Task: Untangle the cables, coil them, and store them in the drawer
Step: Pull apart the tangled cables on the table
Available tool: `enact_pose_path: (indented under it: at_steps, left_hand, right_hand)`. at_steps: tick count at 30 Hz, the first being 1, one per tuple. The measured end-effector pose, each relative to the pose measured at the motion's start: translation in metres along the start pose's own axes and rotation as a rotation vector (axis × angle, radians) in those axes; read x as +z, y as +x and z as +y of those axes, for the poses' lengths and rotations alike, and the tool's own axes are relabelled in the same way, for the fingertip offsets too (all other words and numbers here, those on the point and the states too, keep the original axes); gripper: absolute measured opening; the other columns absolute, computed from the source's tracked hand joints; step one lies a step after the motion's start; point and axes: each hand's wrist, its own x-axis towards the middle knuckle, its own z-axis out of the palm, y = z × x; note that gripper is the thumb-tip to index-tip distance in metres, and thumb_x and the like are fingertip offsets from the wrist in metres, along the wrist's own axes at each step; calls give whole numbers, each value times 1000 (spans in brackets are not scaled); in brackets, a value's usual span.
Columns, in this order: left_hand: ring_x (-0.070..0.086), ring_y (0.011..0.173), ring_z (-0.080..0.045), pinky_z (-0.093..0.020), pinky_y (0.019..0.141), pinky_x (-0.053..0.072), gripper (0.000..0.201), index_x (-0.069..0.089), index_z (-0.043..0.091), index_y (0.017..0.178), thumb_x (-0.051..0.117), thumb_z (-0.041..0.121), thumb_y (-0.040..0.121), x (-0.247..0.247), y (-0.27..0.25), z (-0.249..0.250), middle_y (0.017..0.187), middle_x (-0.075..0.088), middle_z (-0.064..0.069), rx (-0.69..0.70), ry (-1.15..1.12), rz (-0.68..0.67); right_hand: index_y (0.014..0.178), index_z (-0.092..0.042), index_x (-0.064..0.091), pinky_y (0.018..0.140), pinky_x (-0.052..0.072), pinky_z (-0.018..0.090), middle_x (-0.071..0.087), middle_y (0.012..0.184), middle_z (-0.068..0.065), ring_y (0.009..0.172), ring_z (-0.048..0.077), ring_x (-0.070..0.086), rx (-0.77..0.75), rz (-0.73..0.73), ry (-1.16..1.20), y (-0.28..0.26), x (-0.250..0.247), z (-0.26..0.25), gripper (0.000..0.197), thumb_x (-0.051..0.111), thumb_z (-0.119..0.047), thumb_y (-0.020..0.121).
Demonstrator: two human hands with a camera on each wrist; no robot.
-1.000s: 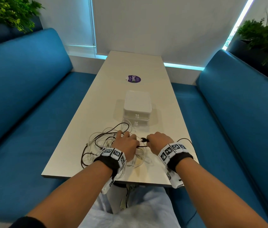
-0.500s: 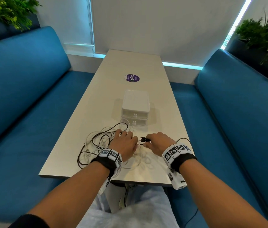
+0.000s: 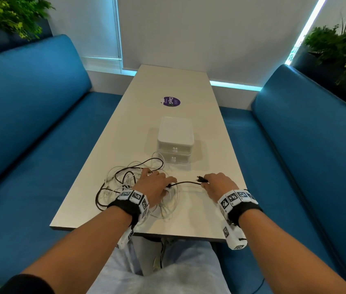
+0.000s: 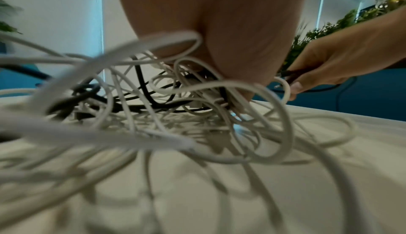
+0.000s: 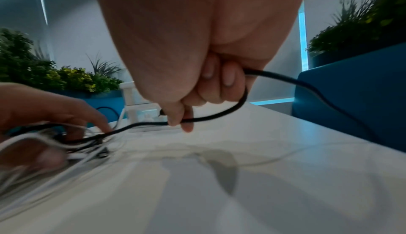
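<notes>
A tangle of white and black cables (image 3: pixel 129 185) lies on the near end of the pale table (image 3: pixel 199 217). My left hand (image 3: pixel 157 183) presses down on the tangle with spread fingers; the left wrist view shows white loops (image 4: pixel 153 98) under its palm (image 4: pixel 230 55). My right hand (image 3: pixel 205 182) pinches a black cable (image 3: pixel 185 183) just behind its plug. That cable runs nearly straight back to the left hand. In the right wrist view, thumb and fingers (image 5: pixel 180 123) grip the black cable (image 5: pixel 208 118). A white two-drawer box (image 3: pixel 175 143) stands behind the tangle, both drawers shut.
Blue benches (image 3: pixel 29 128) flank the table on both sides. A purple sticker (image 3: pixel 172 101) lies on the table beyond the box. Part of the black cable hangs off the table's right edge (image 5: pixel 329 102). Plants (image 3: pixel 342 45) stand behind the benches.
My right hand has moved to the right, away from the left hand, drawing a length of black cable out of the tangle. The left hand stays on the tangle.
</notes>
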Motion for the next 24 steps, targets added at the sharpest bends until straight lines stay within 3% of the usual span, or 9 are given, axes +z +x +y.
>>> enact_pose_path:
  at_steps: [6,12,17,19,22,24]
  left_hand:
    - [50,116,-26,-50,104,23,34,52,37,132,46,29,100,4,1,5,115,61,0,11,112,2]
    - [51,114,-25,-48,104,22,32,55,30,128,48,26,97,3,4,10,112,61,0,-7,68,0]
    - [51,113,-23,-46,104,23,33,56,30,127,50,25,96,3,1,9,111,61,1,3,40,24]
    - [51,114,-23,-46,104,22,33,56,31,129,51,27,96,3,0,8,112,60,3,3,30,33]
    - [50,116,-22,-47,106,21,33,54,32,130,51,29,97,4,0,7,115,59,4,-4,3,24]
    - [49,117,-21,-47,107,21,33,54,32,129,50,30,97,3,1,8,115,59,4,-5,-20,30]
  right_hand:
    - [111,-19,61,68,50,35,65,95,9,84,31,63,-88,102,71,-4,11,-27,29,39,-37,102]
    - [120,-29,63,80,54,43,71,104,5,94,28,64,-249,67,294,-4,21,-52,31,45,-40,97]
    - [119,-24,62,83,52,42,71,106,8,99,30,63,-221,43,353,-1,20,-55,30,50,-39,96]
    - [111,-20,64,80,52,39,70,100,8,94,29,63,-197,34,367,0,19,-52,25,53,-36,95]
    - [87,-21,67,63,48,32,66,78,1,77,23,63,-120,14,356,0,18,-48,26,56,-44,91]
    - [91,-26,68,64,49,30,66,81,-3,78,20,64,-104,16,312,0,20,-47,22,61,-45,88]
